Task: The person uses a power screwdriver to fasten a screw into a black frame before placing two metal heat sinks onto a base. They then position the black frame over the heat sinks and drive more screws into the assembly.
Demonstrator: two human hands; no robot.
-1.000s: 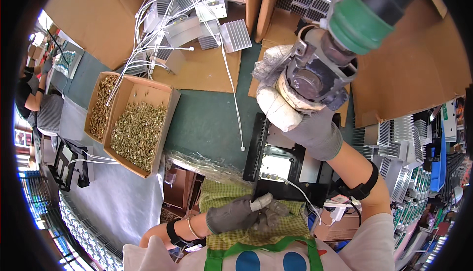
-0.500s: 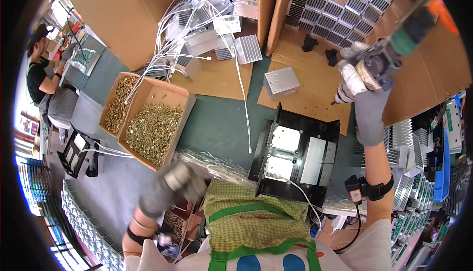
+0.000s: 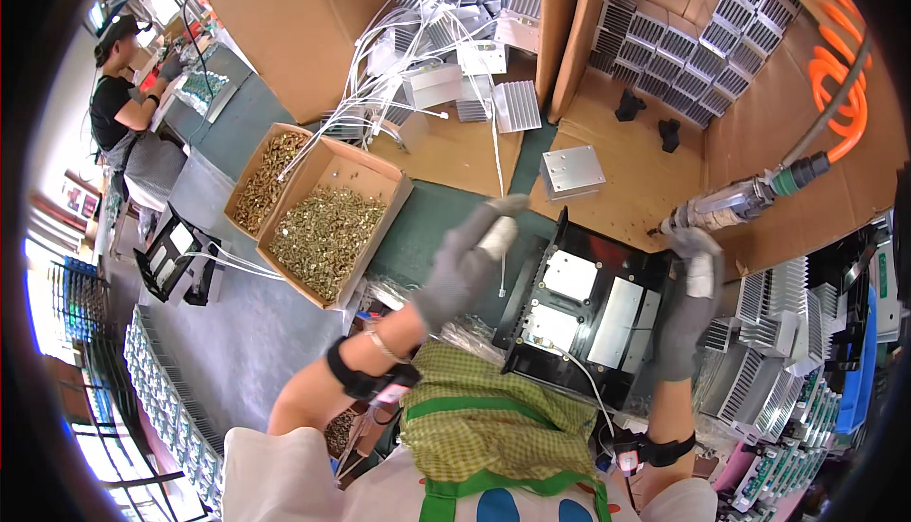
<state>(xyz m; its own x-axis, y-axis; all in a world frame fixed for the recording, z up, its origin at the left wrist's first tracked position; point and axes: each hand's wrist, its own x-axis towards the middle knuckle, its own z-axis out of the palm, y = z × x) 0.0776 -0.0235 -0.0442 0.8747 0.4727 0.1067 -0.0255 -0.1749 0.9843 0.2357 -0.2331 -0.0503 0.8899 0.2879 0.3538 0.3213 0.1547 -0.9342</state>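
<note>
My left hand (image 3: 465,261), in a grey glove with white wrapping on a finger, hovers left of a black housing (image 3: 617,242), fingers stretched out and holding nothing. My right hand (image 3: 691,285), gloved likewise, is at the housing's right edge, its fingers extended; whether they touch that edge I cannot make out. Pale metal plates (image 3: 615,323) sit inside the housing, and a white cable (image 3: 590,380) runs from it toward me. Just above my right hand, a power screwdriver (image 3: 726,207) lies slanted, out of my grip, on an orange coiled hose (image 3: 835,76).
Cardboard boxes of small brass-coloured screws (image 3: 332,237) stand at left. Behind them are piled heat sinks with white cables (image 3: 432,85). One metal block (image 3: 572,171) sits beyond the housing. Stacked heat sinks (image 3: 678,52) fill the far-right carton. A co-worker (image 3: 133,114) works at far left.
My right hand has let go of the power screwdriver and come down to the housing's right edge. My left hand has moved up and right toward the housing. The view has shifted.
</note>
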